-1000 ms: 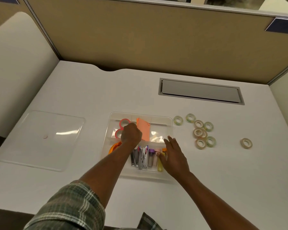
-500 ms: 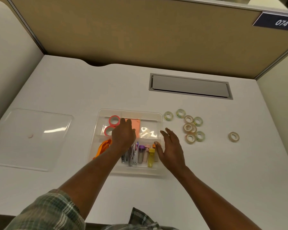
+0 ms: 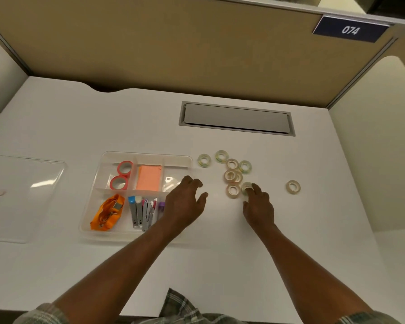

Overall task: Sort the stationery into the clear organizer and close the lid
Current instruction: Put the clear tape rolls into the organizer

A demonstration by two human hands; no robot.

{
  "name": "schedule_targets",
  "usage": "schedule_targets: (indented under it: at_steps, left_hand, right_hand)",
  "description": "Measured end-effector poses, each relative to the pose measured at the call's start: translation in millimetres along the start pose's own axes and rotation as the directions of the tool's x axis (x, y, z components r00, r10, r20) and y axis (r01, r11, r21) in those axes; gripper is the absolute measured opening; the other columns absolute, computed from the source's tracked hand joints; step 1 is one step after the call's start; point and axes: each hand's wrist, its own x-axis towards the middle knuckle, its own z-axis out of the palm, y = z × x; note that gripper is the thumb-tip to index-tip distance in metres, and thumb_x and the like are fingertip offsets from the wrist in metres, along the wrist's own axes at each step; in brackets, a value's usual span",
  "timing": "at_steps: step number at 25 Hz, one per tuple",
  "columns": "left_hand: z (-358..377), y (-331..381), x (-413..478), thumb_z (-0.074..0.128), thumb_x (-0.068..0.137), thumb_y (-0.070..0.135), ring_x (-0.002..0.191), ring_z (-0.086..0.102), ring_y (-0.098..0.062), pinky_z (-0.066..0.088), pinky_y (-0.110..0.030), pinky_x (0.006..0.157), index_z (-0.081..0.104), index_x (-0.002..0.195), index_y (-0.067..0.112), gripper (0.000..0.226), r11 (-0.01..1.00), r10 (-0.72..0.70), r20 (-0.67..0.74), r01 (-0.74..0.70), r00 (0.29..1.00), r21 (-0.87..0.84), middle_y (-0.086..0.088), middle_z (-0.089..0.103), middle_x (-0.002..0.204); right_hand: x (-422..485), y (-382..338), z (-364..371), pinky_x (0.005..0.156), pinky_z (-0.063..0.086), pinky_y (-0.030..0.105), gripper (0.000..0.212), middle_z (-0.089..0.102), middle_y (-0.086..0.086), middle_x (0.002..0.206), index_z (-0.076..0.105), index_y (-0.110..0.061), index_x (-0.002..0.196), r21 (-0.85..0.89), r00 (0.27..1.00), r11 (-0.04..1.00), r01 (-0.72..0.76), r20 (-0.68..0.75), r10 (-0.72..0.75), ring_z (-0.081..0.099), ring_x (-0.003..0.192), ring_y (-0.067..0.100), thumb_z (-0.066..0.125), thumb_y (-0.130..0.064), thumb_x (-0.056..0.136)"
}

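Observation:
The clear organizer (image 3: 108,157) lies on the white desk with two red tape rolls (image 3: 121,176), an orange sticky-note pad (image 3: 149,177), an orange lanyard (image 3: 107,212) and several staplers and pens (image 3: 142,210) in its compartments. Its lid (image 3: 21,197) lies flat to the left. A cluster of several small clear tape rolls (image 3: 232,175) sits right of the organizer, and one lone roll (image 3: 293,187) lies further right. My left hand (image 3: 185,204) hovers over the organizer's right edge, fingers spread, holding nothing. My right hand (image 3: 257,204) has its fingertips on the nearest tape roll (image 3: 246,187).
A grey cable hatch (image 3: 236,119) is set into the desk behind the rolls. Tan partition walls (image 3: 173,43) enclose the desk at the back and sides, with a numbered sign (image 3: 350,30) at upper right.
My left hand left the organizer's middle and moved right to its edge. My right hand moved from the organizer's right side to the tape roll cluster and touches the nearest roll.

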Motion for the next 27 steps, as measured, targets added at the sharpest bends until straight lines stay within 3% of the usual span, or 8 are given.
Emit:
schedule_targets:
  at_steps: [3,6,9,13,17,19,24,27]
  left_hand:
    - [22,26,-6,0.066,0.088,0.039,0.081,0.06,-0.015,0.043,-0.027,0.069,0.066,0.106,0.021,0.026,0.99,-0.046,0.074,0.055,0.996,-0.131,0.004,0.062,0.099]
    - [40,55,-10,0.064,0.089,0.045,0.08,0.061,-0.01,0.048,-0.027,0.075,0.068,0.101,0.022,0.027,0.905,-0.207,0.241,0.279,0.948,-0.322,0.006,0.067,0.098]
    - [55,83,-10,0.054,0.09,0.058,0.085,0.071,-0.019,0.059,-0.041,0.077,0.064,0.106,0.022,0.04,0.58,-0.387,0.503,0.628,0.773,-0.519,-0.001,0.07,0.1]
    - [71,103,-1,0.051,0.098,0.048,0.09,0.072,-0.031,0.059,-0.04,0.068,0.069,0.107,0.007,0.046,0.042,-0.391,0.727,0.8,0.564,-0.599,-0.018,0.073,0.101]
    - [84,105,4,0.049,0.101,0.035,0.062,0.059,-0.023,0.046,-0.029,0.05,0.064,0.106,0.002,0.036,0.15,-0.45,0.678,0.797,0.582,-0.585,-0.014,0.065,0.079]
    - [89,104,5,0.049,0.1,0.041,0.054,0.053,-0.02,0.039,-0.026,0.045,0.062,0.105,0.004,0.04,0.21,-0.485,0.668,0.816,0.565,-0.538,-0.013,0.062,0.078]
    - [94,104,0,0.046,0.099,0.045,0.055,0.052,-0.021,0.036,-0.026,0.047,0.062,0.1,0.007,0.041,0.237,-0.497,0.691,0.848,0.525,-0.474,-0.013,0.062,0.081]
    - [92,104,-6,0.044,0.1,0.039,0.056,0.052,-0.022,0.036,-0.027,0.047,0.06,0.102,0.006,0.037,0.245,-0.486,0.704,0.854,0.518,-0.46,-0.016,0.063,0.085]
  right_hand:
    - [-13,20,4,0.063,0.055,0.043,0.033,0.055,0.014,0.121,0.063,-0.008,0.108,0.015,0.998,0.999,0.051,-0.048,-0.05,0.056,0.1,0.037,0.076,-0.017,0.079]
    - [-26,29,0,0.069,0.054,0.037,0.022,0.06,0.006,0.107,0.064,-0.013,0.097,0.226,0.999,0.974,-0.009,-0.03,0.016,0.06,0.093,0.026,0.072,-0.028,0.083]
    - [-43,18,-26,0.076,0.053,0.026,0.015,0.07,-0.012,0.097,0.067,-0.024,0.092,0.622,0.997,0.782,-0.041,0.073,-0.006,0.067,0.087,0.006,0.069,-0.038,0.087]
    - [-58,11,-57,0.081,0.048,0.012,0.013,0.071,-0.022,0.1,0.07,-0.03,0.102,0.734,0.947,0.676,0.069,0.164,-0.275,0.063,0.097,-0.007,0.066,-0.031,0.09]
    - [-37,41,-54,0.087,0.051,0.026,0.017,0.067,-0.019,0.108,0.07,-0.025,0.104,0.7,0.969,0.689,0.189,-0.02,-0.246,0.061,0.105,0.001,0.07,-0.031,0.088]
    - [-9,73,-48,0.094,0.051,0.04,0.028,0.065,-0.003,0.121,0.067,-0.018,0.113,0.545,0.968,0.803,0.243,-0.185,-0.168,0.06,0.114,0.017,0.07,-0.03,0.087]
    - [50,145,-42,0.104,0.041,0.052,0.068,0.014,0.01,0.164,0.028,-0.023,0.153,0.017,0.99,1.0,-0.009,0.137,0.007,0.026,0.143,0.038,0.058,-0.023,0.093]
    - [55,155,-35,0.088,0.051,0.047,0.059,0.031,0.012,0.154,0.037,-0.022,0.147,-0.027,0.994,0.999,0.02,0.107,-0.017,0.042,0.126,0.036,0.053,-0.01,0.091]
